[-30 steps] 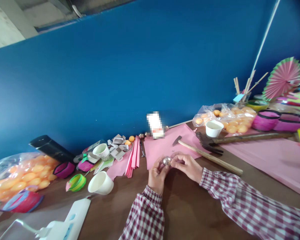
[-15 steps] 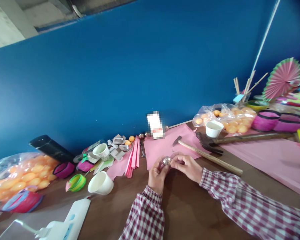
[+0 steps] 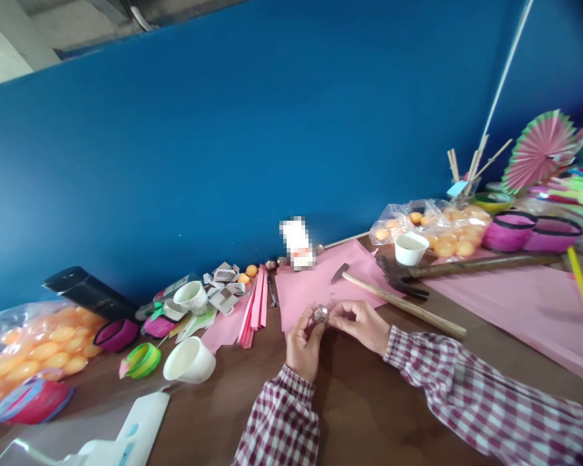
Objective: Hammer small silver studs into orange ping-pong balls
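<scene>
My left hand [image 3: 305, 343] is closed around a small shiny metal ball [image 3: 321, 314], thumb and fingers gripping its sides. At the ball's right edge, my right hand [image 3: 362, 321] is closed in a pinch. Whatever lies between its fingertips is too small or hidden to make out. Both hands are over the brown table, at the front edge of a pink paper sheet [image 3: 301, 285]. Tiny ring-like bits [image 3: 332, 296] rest on the sheet just beyond my fingers. A wooden-handled hammer [image 3: 401, 301] lies behind and right of my right hand.
Bags of orange balls sit left [image 3: 43, 349] and right [image 3: 459, 230]. A larger hammer [image 3: 466, 266] lies at right. Paper cups [image 3: 189, 360], folded pink strips [image 3: 257, 307] and a white power strip [image 3: 143, 421] are at left. More metal balls [image 3: 271, 265] stand by the blue partition [image 3: 272, 129].
The view has shifted slightly, so most things appear a little further left. Both hands keep their hold around the metal ball, with hardly any movement.
</scene>
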`<control>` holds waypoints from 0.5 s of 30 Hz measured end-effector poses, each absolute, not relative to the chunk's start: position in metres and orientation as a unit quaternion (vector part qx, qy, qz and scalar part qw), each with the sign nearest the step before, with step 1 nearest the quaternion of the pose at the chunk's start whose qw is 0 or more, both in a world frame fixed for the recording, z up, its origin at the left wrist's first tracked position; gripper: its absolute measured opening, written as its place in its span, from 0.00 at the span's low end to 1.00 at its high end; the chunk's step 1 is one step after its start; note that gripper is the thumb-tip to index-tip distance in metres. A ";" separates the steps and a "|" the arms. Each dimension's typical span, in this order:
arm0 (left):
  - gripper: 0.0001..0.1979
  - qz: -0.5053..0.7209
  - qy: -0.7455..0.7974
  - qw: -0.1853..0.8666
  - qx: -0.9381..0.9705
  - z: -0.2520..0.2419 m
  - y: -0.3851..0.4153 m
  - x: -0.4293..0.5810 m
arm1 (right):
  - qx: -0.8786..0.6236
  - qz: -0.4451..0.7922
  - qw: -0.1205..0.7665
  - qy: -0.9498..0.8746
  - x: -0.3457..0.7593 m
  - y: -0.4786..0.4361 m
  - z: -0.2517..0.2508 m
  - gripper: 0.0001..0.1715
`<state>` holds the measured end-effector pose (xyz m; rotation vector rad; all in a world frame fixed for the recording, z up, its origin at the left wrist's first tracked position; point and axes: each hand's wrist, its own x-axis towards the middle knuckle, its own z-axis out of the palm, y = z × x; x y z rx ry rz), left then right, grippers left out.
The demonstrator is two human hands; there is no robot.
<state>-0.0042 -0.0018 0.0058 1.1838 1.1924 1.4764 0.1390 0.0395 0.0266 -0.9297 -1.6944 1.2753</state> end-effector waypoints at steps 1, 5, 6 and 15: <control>0.20 0.592 0.482 0.432 0.480 0.005 -0.002 -0.004 | -0.369 0.512 0.403 -0.662 0.139 0.040 0.025 0.12; 0.20 0.583 0.488 0.419 0.497 0.003 -0.001 -0.003 | -0.346 0.566 0.407 -0.628 0.138 0.041 0.020 0.19; 0.20 0.581 0.491 0.414 0.500 0.003 -0.001 -0.003 | -0.341 0.572 0.406 -0.626 0.138 0.042 0.020 0.20; 0.20 0.573 0.511 0.404 0.497 0.007 -0.004 -0.002 | -0.356 0.541 0.405 -0.645 0.138 0.043 0.020 0.20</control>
